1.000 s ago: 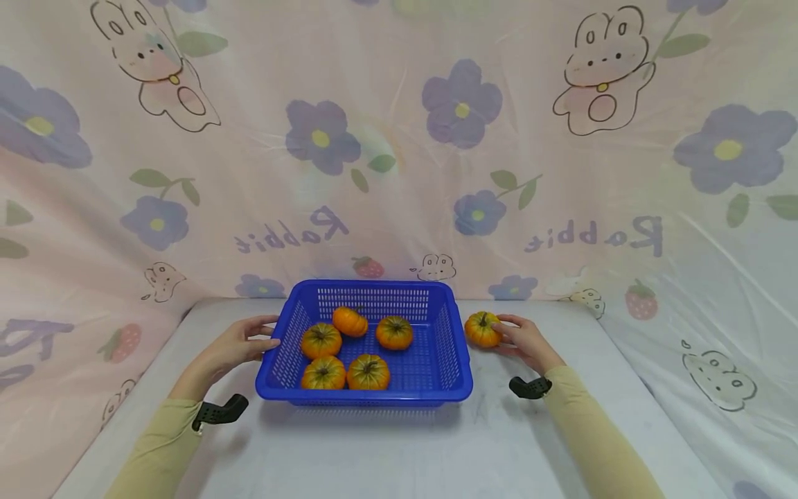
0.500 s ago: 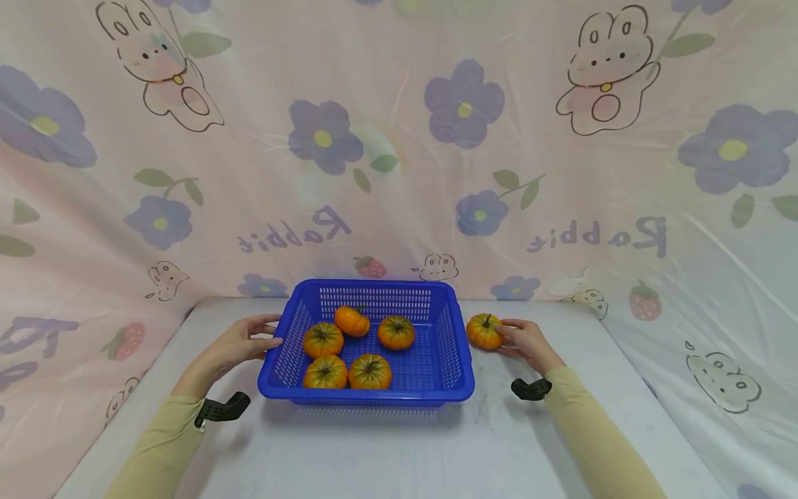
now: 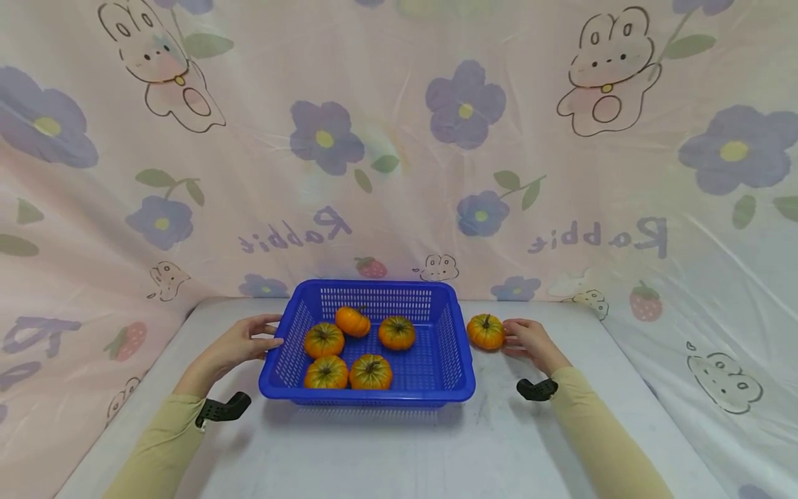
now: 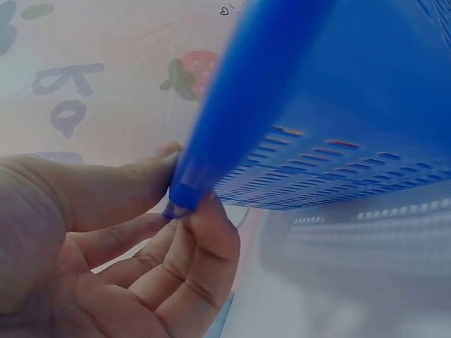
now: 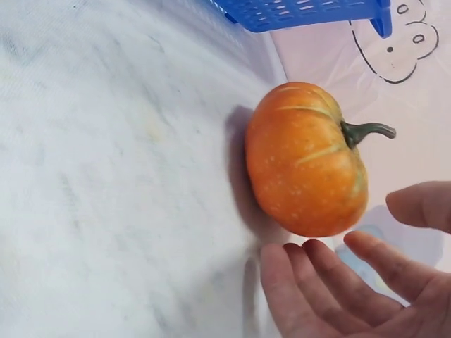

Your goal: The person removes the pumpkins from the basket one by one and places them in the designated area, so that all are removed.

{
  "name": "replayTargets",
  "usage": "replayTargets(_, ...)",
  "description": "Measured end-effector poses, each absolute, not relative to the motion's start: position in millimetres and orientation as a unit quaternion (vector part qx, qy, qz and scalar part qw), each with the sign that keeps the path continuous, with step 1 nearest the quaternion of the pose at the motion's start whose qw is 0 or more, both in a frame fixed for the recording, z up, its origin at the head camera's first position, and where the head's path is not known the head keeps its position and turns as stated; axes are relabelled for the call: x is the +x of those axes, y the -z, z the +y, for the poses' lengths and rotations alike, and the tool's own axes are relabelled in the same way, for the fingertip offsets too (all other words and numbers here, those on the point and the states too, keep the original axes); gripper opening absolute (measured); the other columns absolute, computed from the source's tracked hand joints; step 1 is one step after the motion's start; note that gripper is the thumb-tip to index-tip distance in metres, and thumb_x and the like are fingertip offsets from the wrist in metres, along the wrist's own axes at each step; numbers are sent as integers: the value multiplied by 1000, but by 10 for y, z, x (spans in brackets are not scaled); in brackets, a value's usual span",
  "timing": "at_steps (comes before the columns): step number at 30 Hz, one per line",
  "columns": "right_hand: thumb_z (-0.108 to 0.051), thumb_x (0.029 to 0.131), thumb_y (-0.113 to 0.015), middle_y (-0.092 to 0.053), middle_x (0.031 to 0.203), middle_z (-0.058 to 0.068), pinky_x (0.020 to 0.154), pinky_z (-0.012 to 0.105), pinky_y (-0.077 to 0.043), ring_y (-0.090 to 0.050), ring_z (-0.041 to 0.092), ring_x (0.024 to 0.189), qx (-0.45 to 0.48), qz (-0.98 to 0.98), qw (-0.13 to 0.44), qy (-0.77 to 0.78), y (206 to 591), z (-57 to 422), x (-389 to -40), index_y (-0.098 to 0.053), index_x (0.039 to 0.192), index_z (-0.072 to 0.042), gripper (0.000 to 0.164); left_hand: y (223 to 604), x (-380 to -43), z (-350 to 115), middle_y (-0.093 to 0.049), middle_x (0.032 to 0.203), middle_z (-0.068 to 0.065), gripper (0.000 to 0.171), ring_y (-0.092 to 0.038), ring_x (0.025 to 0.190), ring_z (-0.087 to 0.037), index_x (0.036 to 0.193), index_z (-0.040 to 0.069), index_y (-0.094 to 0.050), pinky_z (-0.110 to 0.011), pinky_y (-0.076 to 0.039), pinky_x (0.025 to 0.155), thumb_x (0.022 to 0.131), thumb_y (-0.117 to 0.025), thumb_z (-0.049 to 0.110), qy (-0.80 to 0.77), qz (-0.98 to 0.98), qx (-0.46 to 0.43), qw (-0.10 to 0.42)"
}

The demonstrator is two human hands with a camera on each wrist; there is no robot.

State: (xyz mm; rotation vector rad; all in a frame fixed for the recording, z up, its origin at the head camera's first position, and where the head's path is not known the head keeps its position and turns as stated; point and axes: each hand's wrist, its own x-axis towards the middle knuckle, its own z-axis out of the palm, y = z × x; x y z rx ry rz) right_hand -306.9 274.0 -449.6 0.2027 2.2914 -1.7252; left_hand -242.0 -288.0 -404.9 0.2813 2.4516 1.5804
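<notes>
A blue plastic basket [image 3: 368, 396] with slotted walls holds several small orange pumpkins [image 3: 397, 333], mostly towards its left side. My left hand [image 3: 240, 343] pinches the basket's left rim, the thumb on one side and curled fingers [image 4: 215, 236] on the other in the left wrist view. Just outside the right wall, a single pumpkin [image 3: 486, 333] with a dark green stem sits on the table. Close on its right is my right hand [image 3: 528, 339]. In the right wrist view its relaxed fingertips [image 5: 275, 255] lie right by the pumpkin's side, holding nothing.
The white table [image 3: 399, 457] stretches in front of the basket and to both sides. A pale curtain [image 3: 399, 173] printed with flowers and rabbits hangs behind it and at the sides. Each wrist wears a black camera mount [image 3: 537, 389].
The fingers of my right hand were on the lone pumpkin; they have let go and drawn slightly right. My left hand keeps its grip on the basket.
</notes>
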Motion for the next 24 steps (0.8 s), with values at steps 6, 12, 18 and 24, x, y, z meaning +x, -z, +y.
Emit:
replayTargets(6,-26,105,-36,-36,138,36,98,48,-42,-42,46,125,48,789,129,598,4384,2801,-3033,-26,142,12,55,4047,-2411,-2875,-51,122,-30,66,-64,91,-28,143,-10,-29,-38,-55,77,93,-64,15,-535,833,95,105)
replayTargets(12,-29,105,-38,-32,142,34,98,46,-42,-36,46,130,31,778,114,617,4194,2841,-3042,-23,144,11,58,4034,-2412,-2866,-50,124,-30,66,-63,93,-28,144,-8,-29,-38,-55,78,93,-64,16,-537,831,97,106)
replayTargets(18,-35,104,-40,-34,141,34,98,46,-42,-38,45,129,13,785,103,610,3982,2826,-3036,-22,144,11,63,4026,-2416,-2868,-50,123,-29,66,-63,91,-27,144,-8,-28,-38,-55,77,93,-64,16,-541,829,98,108)
replayTargets(24,-33,104,-40,-36,140,34,99,46,-42,-40,45,127,-6,786,95,611,3823,2784,-3054,-25,143,10,60,4031,-2418,-2874,-52,121,-29,66,-63,91,-27,143,-10,-28,-38,-55,77,93,-63,15,-536,831,100,110)
